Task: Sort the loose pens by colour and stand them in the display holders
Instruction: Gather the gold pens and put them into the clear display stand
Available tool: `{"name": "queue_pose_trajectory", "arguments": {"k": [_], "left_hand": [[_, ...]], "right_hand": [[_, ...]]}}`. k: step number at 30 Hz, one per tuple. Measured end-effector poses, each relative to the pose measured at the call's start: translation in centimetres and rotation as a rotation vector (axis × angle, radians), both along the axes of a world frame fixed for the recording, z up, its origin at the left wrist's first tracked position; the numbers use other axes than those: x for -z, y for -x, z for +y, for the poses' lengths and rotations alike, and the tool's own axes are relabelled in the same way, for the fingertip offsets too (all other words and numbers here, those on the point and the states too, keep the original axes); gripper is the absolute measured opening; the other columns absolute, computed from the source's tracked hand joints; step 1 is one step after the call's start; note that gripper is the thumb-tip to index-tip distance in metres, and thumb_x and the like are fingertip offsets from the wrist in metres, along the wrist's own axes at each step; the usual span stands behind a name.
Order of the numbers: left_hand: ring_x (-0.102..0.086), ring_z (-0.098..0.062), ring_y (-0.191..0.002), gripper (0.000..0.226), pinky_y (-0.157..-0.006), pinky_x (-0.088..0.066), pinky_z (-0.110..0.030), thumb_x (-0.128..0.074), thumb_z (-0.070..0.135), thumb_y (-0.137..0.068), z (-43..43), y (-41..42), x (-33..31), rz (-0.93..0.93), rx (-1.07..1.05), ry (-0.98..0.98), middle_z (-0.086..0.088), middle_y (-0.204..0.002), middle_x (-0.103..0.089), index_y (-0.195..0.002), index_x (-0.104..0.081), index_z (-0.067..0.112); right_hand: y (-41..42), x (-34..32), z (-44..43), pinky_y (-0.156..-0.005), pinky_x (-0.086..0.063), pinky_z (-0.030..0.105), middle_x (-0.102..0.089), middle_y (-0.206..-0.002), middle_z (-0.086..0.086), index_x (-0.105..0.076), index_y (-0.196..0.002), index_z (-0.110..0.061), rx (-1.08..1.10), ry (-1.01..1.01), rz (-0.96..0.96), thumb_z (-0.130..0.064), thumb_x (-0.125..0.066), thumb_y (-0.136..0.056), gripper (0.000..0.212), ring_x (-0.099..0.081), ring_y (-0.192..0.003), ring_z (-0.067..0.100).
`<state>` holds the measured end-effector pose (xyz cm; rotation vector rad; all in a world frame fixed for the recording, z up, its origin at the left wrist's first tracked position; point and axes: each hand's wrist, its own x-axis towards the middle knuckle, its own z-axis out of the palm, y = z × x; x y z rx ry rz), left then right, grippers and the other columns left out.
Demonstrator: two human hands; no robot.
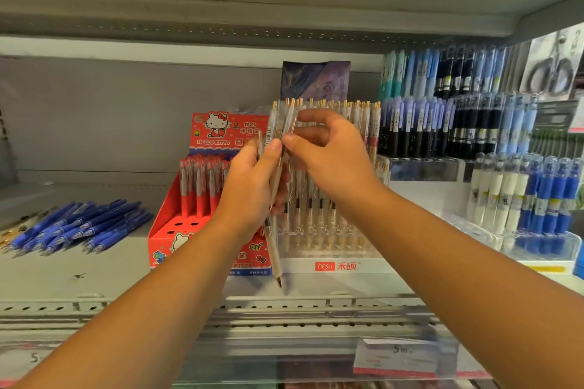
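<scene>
My left hand (252,186) grips a small bunch of clear, gold-tipped pens (275,249), held upright in front of the shelf. My right hand (328,155) pinches the top of one pen in that bunch with thumb and fingers. Right behind both hands stands a clear holder with a white "hesu" base (335,265), filled with matching clear gold pens. A red Hello Kitty display box (196,230) with red pens and some open holes sits to the left. A pile of loose blue pens (82,227) lies on the shelf at far left.
Holders of blue, black and white pens (521,199) fill the right side of the shelf, with hanging pen packs (442,79) above. The shelf's front rail (284,306) runs below my arms, with price tags (398,357) under it. Another shelf board hangs overhead.
</scene>
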<state>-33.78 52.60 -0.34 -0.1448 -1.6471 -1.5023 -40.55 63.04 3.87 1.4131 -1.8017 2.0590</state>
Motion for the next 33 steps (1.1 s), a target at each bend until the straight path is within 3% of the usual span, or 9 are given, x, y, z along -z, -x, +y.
{"name": "queue_pose_trajectory", "arguments": {"k": [3, 6, 10, 13, 17, 20, 24, 29, 33], "left_hand": [[-0.046, -0.015, -0.045, 0.019, -0.039, -0.037, -0.026, -0.047, 0.039, -0.099, 0.0, 0.0, 0.2, 0.004, -0.011, 0.018, -0.006, -0.061, -0.05, -0.091, -0.059, 0.027], [-0.047, -0.014, -0.046, 0.02, -0.039, -0.039, -0.026, -0.046, 0.038, -0.1, 0.0, 0.0, 0.2, 0.002, -0.042, 0.038, -0.001, -0.058, -0.053, -0.096, -0.06, 0.025], [-0.058, -0.004, -0.053, 0.017, -0.045, -0.044, -0.021, -0.047, 0.04, -0.099, -0.1, 0.2, 0.1, -0.014, -0.188, 0.044, 0.012, -0.065, -0.064, -0.096, -0.061, 0.033], [-0.054, -0.007, -0.048, 0.016, -0.038, -0.041, -0.024, -0.047, 0.037, -0.101, -0.2, 0.2, 0.0, -0.03, -0.203, -0.007, 0.01, -0.062, -0.061, -0.092, -0.058, 0.03], [-0.046, -0.012, -0.048, 0.016, -0.038, -0.035, -0.024, -0.049, 0.037, -0.101, -0.2, 0.0, -0.1, -0.021, -0.136, -0.069, 0.005, -0.064, -0.056, -0.094, -0.057, 0.025], [-0.046, -0.012, -0.048, 0.016, -0.039, -0.036, -0.025, -0.049, 0.039, -0.101, -0.3, 0.1, -0.2, -0.022, -0.135, -0.084, 0.004, -0.065, -0.056, -0.096, -0.056, 0.025], [-0.046, -0.012, -0.047, 0.017, -0.039, -0.036, -0.025, -0.05, 0.04, -0.1, -0.2, 0.2, -0.3, -0.009, -0.133, -0.096, 0.005, -0.065, -0.055, -0.094, -0.056, 0.025], [-0.045, -0.013, -0.045, 0.016, -0.038, -0.035, -0.024, -0.05, 0.039, -0.1, -0.2, 0.1, -0.3, 0.001, -0.121, -0.101, 0.004, -0.064, -0.055, -0.092, -0.057, 0.027], [-0.044, -0.013, -0.045, 0.017, -0.038, -0.034, -0.024, -0.047, 0.036, -0.101, -0.1, 0.0, -0.3, 0.019, -0.126, -0.104, 0.004, -0.064, -0.054, -0.092, -0.055, 0.025]], "right_hand": [[0.0, -0.2, 0.0, -0.083, -0.06, 0.036, -0.072, -0.094, -0.003, -0.057, -0.1, -0.028, 0.006, -0.001, -0.046, -0.014, -0.072, -0.087, 0.024, -0.072, -0.085, 0.011], [0.0, -0.2, 0.2, -0.08, -0.061, 0.039, -0.073, -0.091, 0.001, -0.059, -0.098, -0.022, -0.007, 0.025, -0.121, -0.008, -0.073, -0.086, 0.024, -0.073, -0.077, 0.014], [0.2, -0.3, 0.5, -0.064, -0.061, 0.029, -0.072, -0.089, 0.005, -0.058, -0.095, -0.02, 0.005, 0.091, -0.179, -0.002, -0.073, -0.084, 0.026, -0.074, -0.071, 0.017], [0.7, -0.5, 1.0, -0.058, -0.058, 0.025, -0.071, -0.092, 0.007, -0.054, -0.105, -0.021, 0.01, 0.187, -0.221, 0.003, -0.069, -0.085, 0.035, -0.074, -0.072, 0.015], [2.0, -0.1, 2.2, -0.063, -0.062, 0.033, -0.071, -0.088, 0.004, -0.046, -0.114, -0.037, 0.134, 0.204, -0.096, 0.004, -0.065, -0.085, 0.054, -0.073, -0.076, 0.014], [2.6, 0.9, 2.6, -0.067, -0.062, 0.044, -0.069, -0.088, 0.004, -0.048, -0.117, -0.037, 0.24, 0.084, 0.054, 0.001, -0.064, -0.084, 0.052, -0.071, -0.077, 0.019], [2.8, 2.6, 1.9, -0.07, -0.062, 0.039, -0.067, -0.088, 0.001, -0.048, -0.118, -0.036, 0.252, -0.017, 0.13, -0.002, -0.066, -0.085, 0.051, -0.069, -0.081, 0.015], [3.0, 3.8, 1.1, -0.062, -0.059, 0.021, -0.066, -0.082, -0.007, -0.046, -0.12, -0.041, 0.277, -0.134, 0.219, -0.009, -0.067, -0.087, 0.05, -0.066, -0.073, 0.002], [2.4, 5.0, 0.7, -0.056, -0.06, 0.028, -0.065, -0.075, -0.004, -0.042, -0.125, -0.039, 0.274, -0.307, 0.348, -0.011, -0.067, -0.089, 0.053, -0.065, -0.064, 0.007]]}}
